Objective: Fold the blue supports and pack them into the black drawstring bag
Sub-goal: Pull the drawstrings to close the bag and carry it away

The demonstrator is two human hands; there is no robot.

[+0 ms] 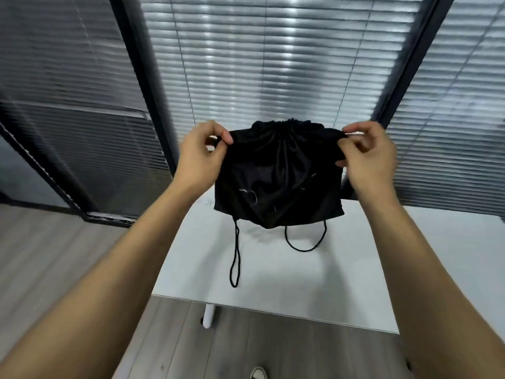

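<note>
The black drawstring bag (277, 176) hangs in the air above the white table (273, 283), its gathered mouth at the top. My left hand (200, 157) pinches the bag's top left corner. My right hand (367, 157) pinches its top right corner. Two black cord loops (235, 258) dangle below the bag toward the tabletop. The bag bulges, and its contents are hidden. No blue supports are in view.
Window blinds (259, 64) and dark frames (142, 77) stand right behind the table. Grey wood-look floor (54, 255) lies to the left and in front. A white table leg (209, 314) and a shoe tip (258, 373) show below the near table edge.
</note>
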